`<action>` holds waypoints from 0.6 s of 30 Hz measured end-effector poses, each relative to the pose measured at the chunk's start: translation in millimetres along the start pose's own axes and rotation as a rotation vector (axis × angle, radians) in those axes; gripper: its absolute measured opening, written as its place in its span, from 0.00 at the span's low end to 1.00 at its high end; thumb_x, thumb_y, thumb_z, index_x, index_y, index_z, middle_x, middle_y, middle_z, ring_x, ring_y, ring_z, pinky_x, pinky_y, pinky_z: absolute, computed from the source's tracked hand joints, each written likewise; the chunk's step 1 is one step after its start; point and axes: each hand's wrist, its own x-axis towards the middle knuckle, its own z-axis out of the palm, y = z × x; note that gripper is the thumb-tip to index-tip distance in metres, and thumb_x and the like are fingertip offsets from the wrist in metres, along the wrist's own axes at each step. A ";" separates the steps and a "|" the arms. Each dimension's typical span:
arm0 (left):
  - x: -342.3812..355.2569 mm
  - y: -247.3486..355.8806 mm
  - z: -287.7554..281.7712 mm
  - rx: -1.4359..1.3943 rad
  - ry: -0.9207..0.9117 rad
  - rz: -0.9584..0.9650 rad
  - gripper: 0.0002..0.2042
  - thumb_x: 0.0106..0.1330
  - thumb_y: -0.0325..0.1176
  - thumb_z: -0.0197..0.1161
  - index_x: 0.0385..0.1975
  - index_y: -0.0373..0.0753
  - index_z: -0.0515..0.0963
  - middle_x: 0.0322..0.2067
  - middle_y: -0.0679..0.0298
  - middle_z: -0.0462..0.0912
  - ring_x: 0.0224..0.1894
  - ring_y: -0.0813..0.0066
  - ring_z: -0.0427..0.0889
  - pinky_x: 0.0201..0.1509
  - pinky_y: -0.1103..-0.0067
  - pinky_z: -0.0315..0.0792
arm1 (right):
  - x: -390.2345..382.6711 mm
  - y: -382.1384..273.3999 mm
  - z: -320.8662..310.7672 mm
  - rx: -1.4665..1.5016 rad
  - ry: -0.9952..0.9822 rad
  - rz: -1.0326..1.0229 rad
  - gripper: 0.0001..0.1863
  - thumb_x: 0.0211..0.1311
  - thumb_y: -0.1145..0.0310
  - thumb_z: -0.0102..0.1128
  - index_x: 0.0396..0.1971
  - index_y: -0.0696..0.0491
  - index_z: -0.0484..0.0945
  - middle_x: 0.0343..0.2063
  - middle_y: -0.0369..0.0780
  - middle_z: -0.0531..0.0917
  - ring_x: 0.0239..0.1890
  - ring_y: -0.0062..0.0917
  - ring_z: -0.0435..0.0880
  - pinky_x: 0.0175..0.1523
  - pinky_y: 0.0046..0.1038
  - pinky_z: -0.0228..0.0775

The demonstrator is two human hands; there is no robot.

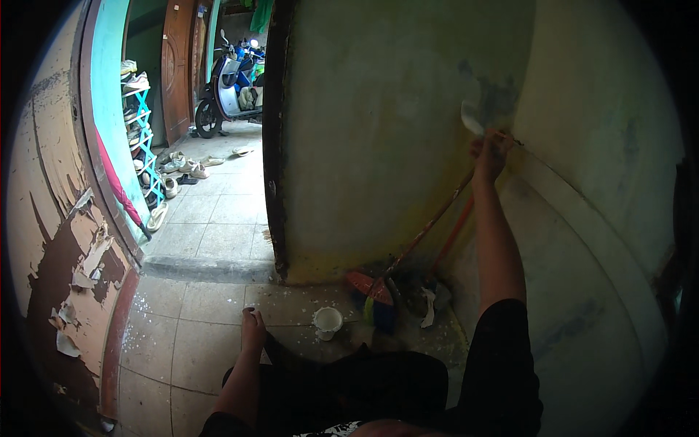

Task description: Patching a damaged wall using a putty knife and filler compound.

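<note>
**Reaching up to a stained wall (378, 131) with the right hand (491, 156)**

At far left, a tan panel (54, 153) peels to brown. Beyond it, a pink umbrella (116, 182) leans in the doorway near a shoe rack (149, 146) with turquoise supports; farther back a scooter (231, 95) is parked. The left hand (253, 331) hangs low over the tiled floor (200, 306), fingers curled; whether it grips anything, I cannot tell. Right of it, a white tub (328, 320) sits upright on the floor amid white specks. Next, a red-and-blue broom (375, 291) stands head down, and an orange handle (453, 237) slants up behind the right forearm. The right hand is mostly closed beside a white shape (471, 116) at the wall; its exact hold is unclear.
</note>
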 end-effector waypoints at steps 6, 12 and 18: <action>4.4 -8.8 9.1 0.003 0.020 0.040 0.17 0.76 0.36 0.50 0.54 0.29 0.65 0.37 0.41 0.79 0.41 0.42 0.79 0.47 0.59 0.71 | -28.1 34.8 -54.8 -0.177 -0.031 0.078 0.15 0.73 0.58 0.58 0.41 0.56 0.73 0.26 0.39 0.83 0.25 0.22 0.84 0.27 0.25 0.75; -8.2 27.0 -7.5 -0.060 -0.055 -0.050 0.17 0.76 0.36 0.50 0.54 0.28 0.65 0.42 0.38 0.78 0.46 0.40 0.79 0.51 0.58 0.71 | 5.2 -13.4 -34.4 -0.470 -0.052 0.078 0.15 0.68 0.60 0.59 0.35 0.57 0.72 0.22 0.40 0.84 0.23 0.23 0.83 0.27 0.27 0.75; 3.1 -6.1 9.4 -0.048 0.010 0.040 0.15 0.76 0.36 0.50 0.53 0.29 0.66 0.44 0.37 0.78 0.49 0.39 0.78 0.53 0.58 0.71 | 95.7 -73.9 22.1 0.046 -0.050 -0.283 0.10 0.66 0.69 0.62 0.38 0.57 0.70 0.26 0.44 0.84 0.27 0.28 0.85 0.32 0.27 0.79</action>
